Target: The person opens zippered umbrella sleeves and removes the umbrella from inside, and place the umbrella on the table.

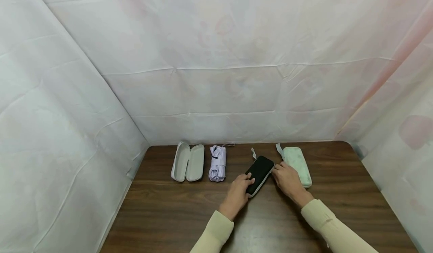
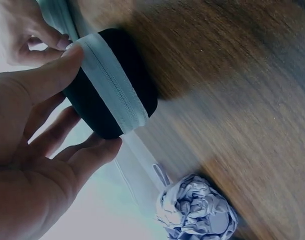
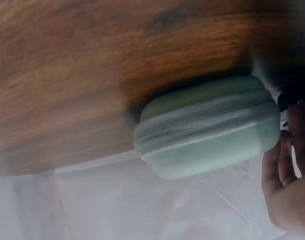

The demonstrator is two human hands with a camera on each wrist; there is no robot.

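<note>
A black zippered case [image 1: 262, 170] with a pale grey zip band lies slanted on the table. My left hand [image 1: 238, 193] grips its near end, thumb on one face and fingers on the other, as the left wrist view shows. At the case's right edge is my right hand [image 1: 287, 179], its thumb and a finger pinched together at the zip band; the zip pull itself is hidden. Just right of that hand lies a closed mint-green zippered case [image 1: 299, 164], which also shows in the right wrist view as a green case [image 3: 207, 155].
An open pale grey case [image 1: 195, 164] lies at the back left of the brown wooden table [image 1: 162, 215]. Beside it is a folded lilac umbrella [image 1: 217, 162] with a wrist loop. White patterned cloth [image 1: 230, 87] hangs behind and along both sides.
</note>
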